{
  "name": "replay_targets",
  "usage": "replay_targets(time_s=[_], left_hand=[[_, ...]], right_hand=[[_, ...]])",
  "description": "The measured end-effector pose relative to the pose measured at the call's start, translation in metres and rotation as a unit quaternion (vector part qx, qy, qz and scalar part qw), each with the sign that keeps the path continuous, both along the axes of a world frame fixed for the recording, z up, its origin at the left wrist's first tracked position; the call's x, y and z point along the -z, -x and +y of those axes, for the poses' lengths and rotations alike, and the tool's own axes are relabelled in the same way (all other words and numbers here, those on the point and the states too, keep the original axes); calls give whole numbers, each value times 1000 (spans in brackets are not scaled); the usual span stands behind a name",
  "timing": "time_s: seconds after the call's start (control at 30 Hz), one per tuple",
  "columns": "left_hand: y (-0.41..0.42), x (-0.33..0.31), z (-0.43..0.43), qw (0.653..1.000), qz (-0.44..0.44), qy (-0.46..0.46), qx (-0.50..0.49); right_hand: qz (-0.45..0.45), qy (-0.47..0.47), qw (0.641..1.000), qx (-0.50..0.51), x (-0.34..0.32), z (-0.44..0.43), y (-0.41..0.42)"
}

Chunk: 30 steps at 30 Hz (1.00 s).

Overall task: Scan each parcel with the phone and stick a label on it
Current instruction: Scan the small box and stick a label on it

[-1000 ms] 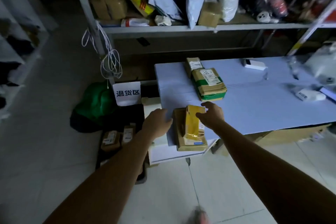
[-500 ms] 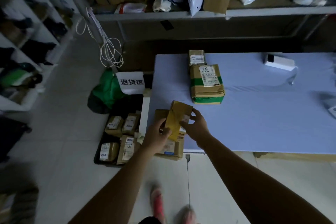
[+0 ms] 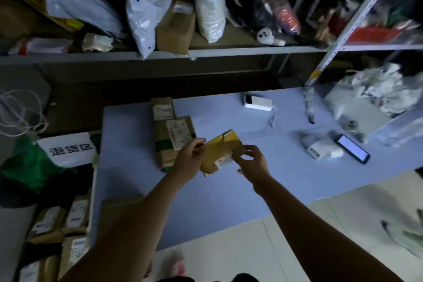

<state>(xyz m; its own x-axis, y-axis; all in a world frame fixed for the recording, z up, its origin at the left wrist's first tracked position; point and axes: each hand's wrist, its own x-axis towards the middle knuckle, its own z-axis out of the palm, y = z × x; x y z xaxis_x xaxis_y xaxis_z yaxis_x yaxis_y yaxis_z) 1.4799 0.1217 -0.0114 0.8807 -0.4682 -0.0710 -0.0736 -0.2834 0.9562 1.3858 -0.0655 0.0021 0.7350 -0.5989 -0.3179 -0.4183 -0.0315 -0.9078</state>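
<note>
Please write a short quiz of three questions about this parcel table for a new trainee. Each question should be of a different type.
1. True or false: the phone lies on the blue table with its screen lit, in nobody's hand.
2. What holds the yellow parcel? A. the left hand alone; B. the left hand and the right hand; C. nothing, it lies flat on the table.
3. Fill in: from the held parcel, the phone lies to the person's ____.

Key: 1 true; 2 B; 3 right.
</note>
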Motion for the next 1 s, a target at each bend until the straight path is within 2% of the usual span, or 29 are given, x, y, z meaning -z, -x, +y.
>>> replay_targets(time_s=[0.1,0.2,0.3,0.4,0.67,0.83,0.93,1.0], left_hand=[[-3,2,-52,999,-23,-3,-32],[-3,13,-106,997,12,2,-74],[-4,35,-158,998,26,-30,-46],[-1,58,-210,995,41,-94,-14],[38,92,-334,977,92,-183,-64],[57,98,-364,973,28,-219,-72],[64,102,-366,968,-4,-244,-58],[67,103,-370,964,-30,-261,-36]], right_hand=[[2,40,999,19,7,-49,9],[16,73,996,50,24,-98,16],[64,101,991,63,43,-153,15],[77,124,988,54,61,-209,16],[113,136,984,-13,102,-341,32],[115,143,979,-87,112,-377,36],[90,151,974,-141,108,-389,35],[65,178,972,-141,101,-403,30]])
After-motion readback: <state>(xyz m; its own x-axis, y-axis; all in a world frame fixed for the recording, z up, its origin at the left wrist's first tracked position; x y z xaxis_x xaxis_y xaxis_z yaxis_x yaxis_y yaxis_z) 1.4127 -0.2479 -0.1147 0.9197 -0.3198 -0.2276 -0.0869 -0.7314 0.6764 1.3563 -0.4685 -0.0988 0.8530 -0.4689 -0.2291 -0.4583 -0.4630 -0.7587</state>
